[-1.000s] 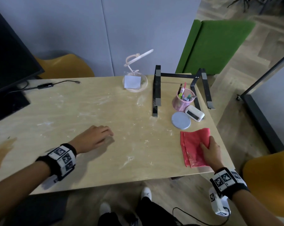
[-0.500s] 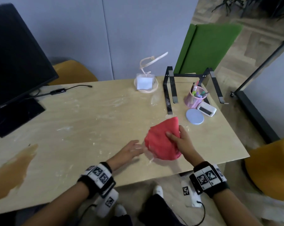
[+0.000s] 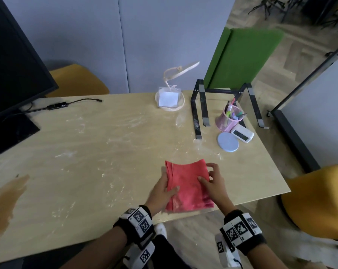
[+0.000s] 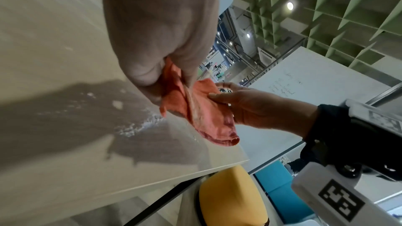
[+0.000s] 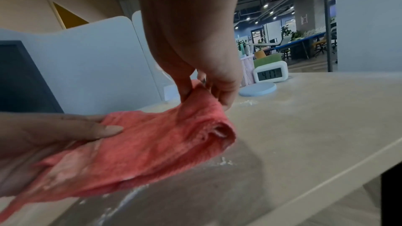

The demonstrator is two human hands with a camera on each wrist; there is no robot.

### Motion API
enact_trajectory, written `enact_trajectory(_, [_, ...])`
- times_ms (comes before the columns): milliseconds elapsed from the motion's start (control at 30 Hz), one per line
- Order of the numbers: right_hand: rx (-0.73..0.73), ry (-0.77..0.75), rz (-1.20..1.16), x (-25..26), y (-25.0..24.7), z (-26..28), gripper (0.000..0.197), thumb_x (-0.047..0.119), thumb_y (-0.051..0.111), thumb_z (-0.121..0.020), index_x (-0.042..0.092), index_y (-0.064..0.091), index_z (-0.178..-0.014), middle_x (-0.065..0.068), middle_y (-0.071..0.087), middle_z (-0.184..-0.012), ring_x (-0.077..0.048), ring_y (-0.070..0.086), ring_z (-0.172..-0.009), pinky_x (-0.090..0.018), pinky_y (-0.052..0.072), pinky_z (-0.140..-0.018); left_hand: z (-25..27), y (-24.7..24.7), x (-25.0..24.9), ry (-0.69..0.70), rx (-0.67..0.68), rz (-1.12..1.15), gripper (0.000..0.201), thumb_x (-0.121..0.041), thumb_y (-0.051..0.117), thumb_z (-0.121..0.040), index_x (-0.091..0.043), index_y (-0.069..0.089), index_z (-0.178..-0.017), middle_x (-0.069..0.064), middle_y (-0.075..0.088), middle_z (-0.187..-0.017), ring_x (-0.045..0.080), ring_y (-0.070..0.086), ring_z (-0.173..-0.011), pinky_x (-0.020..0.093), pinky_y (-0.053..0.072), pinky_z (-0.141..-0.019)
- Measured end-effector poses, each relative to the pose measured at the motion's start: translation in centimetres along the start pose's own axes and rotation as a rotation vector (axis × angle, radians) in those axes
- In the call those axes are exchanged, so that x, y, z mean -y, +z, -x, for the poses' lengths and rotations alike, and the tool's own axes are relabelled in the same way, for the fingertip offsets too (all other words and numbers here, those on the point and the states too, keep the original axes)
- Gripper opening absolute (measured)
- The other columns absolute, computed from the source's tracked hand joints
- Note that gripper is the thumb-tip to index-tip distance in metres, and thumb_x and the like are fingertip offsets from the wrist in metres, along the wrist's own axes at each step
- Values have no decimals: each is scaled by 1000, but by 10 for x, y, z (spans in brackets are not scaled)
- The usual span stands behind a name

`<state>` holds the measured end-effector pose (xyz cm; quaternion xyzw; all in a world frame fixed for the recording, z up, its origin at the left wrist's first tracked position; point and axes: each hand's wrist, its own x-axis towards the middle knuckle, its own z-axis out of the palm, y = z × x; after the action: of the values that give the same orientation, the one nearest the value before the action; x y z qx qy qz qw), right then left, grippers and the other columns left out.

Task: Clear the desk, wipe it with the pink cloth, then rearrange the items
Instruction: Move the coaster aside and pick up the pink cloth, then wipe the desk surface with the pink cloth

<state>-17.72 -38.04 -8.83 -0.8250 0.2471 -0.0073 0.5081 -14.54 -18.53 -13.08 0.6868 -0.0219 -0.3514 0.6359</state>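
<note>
the pink cloth (image 3: 187, 186) is being held folded just above the near edge of the worktop (image 3: 98, 152), right of its middle, sagging between both hands, with pale smears on its near half. the left hand (image 3: 161, 193) is gripping the cloth's left edge, its thumb lying flat on top and the other fingers tucked underneath, as the left wrist view is showing. the right hand (image 3: 212, 183) is pinching the cloth's far right corner between thumb and fingertips, the remaining fingers loosely curled beside the fold. around the cloth the worktop is carrying white powdery streaks, and a brown spill (image 3: 6, 200) is spreading at its near left edge. beyond the cloth, well apart from it on the far right, a pale blue round coaster (image 3: 228, 142) is lying flat, just beside a white digital clock (image 3: 242, 133) and a pink mesh pen cup (image 3: 227, 121) holding markers. a black laptop stand (image 3: 200, 111) is standing around the cup. a white desk lamp (image 3: 171, 94) is sitting at the far edge with a note block (image 3: 168, 99) on its base. a black monitor (image 3: 10, 70) is filling the far left, with a cable (image 3: 59, 105) lying beside it. yellow chairs (image 3: 317, 202) are showing off the right edge and behind the worktop.
</note>
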Motion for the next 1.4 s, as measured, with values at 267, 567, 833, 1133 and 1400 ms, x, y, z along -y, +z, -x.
enact_trajectory(267, [-202, -134, 213, -19, -39, -49, 26, -11, 51, -76, 12, 59, -81, -10, 60, -83, -13, 55, -72, -11, 38, -63, -61, 49, -20, 24, 50, -170, 51, -46, 63, -73, -64, 38, -113, -9, 58, -126, 18, 59, -115, 48, 50, -96])
enact_trajectory(567, [-205, 146, 666, -42, -50, -90, 41, 31, 47, -93, 16, 44, -131, -14, 28, -146, -31, 21, -136, -57, 17, -109, -75, 65, -56, 84, 31, -345, 76, -50, 63, -72, -16, 36, -136, 5, 49, -132, 20, 47, -123, 42, 40, -105])
enact_trajectory(833, [-100, 107, 494, -55, 11, -78, 120, 70, 57, -72, 6, -10, -147, -6, -16, -156, -19, -18, -143, -41, -16, -113, -68, -59, -12, 176, -350, -878, 86, -53, 32, -66, -2, 45, -134, 16, 40, -145, 36, 36, -135, 45, 32, -108])
enact_trajectory(1133, [-369, 169, 555, -60, 48, -104, 71, 51, 15, -89, 12, 9, -148, -7, 8, -158, -26, 3, -146, -47, -2, -117, -67, -135, 3, -58, -139, -1077, 101, -76, 8, -69, -19, -17, -148, -12, -36, -148, 11, -34, -136, 46, -12, -115])
enact_trajectory(1400, [-243, 30, 568, -57, 52, -119, 63, 41, 11, -91, 19, 9, -149, -1, 2, -158, -21, -5, -146, -41, -9, -116, -74, -129, -3, -165, -57, -1078, 120, -92, -24, -41, -15, -36, -132, -9, -49, -139, 15, -43, -131, 45, -21, -111])
